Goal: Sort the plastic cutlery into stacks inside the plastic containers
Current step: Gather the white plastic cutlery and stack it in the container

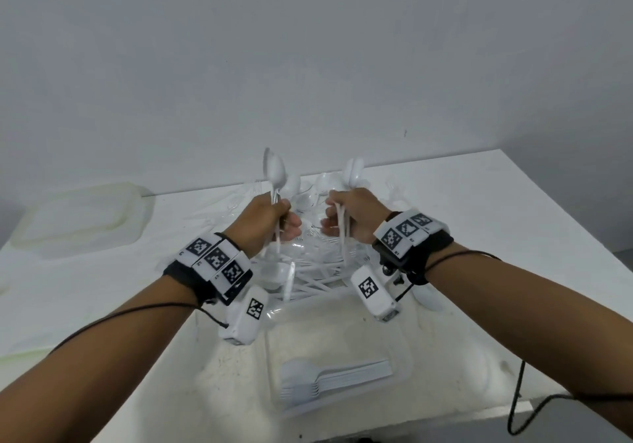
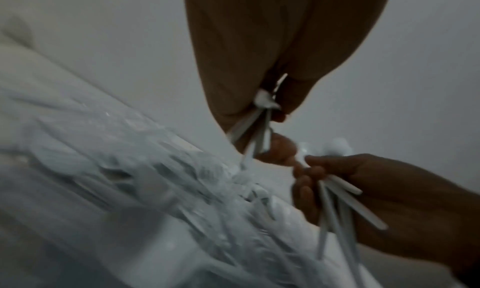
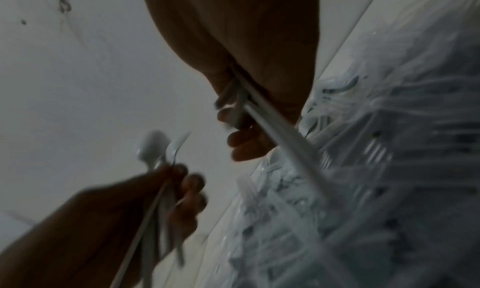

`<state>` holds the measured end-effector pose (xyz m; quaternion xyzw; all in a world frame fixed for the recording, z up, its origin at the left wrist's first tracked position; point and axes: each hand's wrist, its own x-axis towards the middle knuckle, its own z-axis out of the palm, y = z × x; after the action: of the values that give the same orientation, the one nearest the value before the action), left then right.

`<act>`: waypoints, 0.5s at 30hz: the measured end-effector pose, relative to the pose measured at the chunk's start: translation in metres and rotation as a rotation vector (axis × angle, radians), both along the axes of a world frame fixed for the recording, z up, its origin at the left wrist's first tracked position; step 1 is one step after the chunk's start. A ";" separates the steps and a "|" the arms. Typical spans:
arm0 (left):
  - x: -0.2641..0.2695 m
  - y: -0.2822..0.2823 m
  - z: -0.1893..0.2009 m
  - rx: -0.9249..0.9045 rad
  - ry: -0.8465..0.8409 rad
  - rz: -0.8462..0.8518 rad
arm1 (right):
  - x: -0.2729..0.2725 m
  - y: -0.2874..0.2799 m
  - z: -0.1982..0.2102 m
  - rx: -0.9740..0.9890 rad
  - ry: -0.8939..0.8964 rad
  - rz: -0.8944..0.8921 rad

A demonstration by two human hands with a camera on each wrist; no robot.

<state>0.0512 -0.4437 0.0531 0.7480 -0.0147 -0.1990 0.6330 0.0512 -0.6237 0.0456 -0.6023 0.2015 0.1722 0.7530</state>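
My left hand (image 1: 279, 218) grips a bunch of white plastic spoons (image 1: 275, 172) by the handles, bowls pointing up. My right hand (image 1: 337, 218) grips another bunch of spoons (image 1: 354, 172) the same way. Both hands hover close together above a tangled pile of white cutlery (image 1: 308, 267). In the left wrist view my left hand (image 2: 262, 115) pinches handles, with the right hand (image 2: 317, 175) opposite. The right wrist view shows my right hand (image 3: 239, 115) round its handles and the left hand (image 3: 179, 185) with its spoons (image 3: 153, 146). A clear container (image 1: 402, 350) near me holds a neat stack of forks (image 1: 329, 379).
A translucent lid or shallow container (image 1: 78, 216) lies at the far left of the white table (image 1: 513, 237). A loose spoon (image 1: 428, 297) lies under my right wrist. A grey wall stands behind the table. A black cable (image 1: 517, 401) hangs at the front right edge.
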 end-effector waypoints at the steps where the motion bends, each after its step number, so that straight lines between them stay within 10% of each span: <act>1: -0.003 -0.007 0.003 -0.031 0.027 0.029 | -0.006 0.008 0.001 -0.001 -0.012 0.051; 15: -0.037 -0.039 0.000 0.385 -0.055 -0.130 | -0.043 0.043 -0.005 -0.078 -0.161 0.078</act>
<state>0.0144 -0.4825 0.0528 0.8578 -0.0419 -0.2182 0.4635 0.0082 -0.5804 0.0401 -0.6503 0.1235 0.1445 0.7355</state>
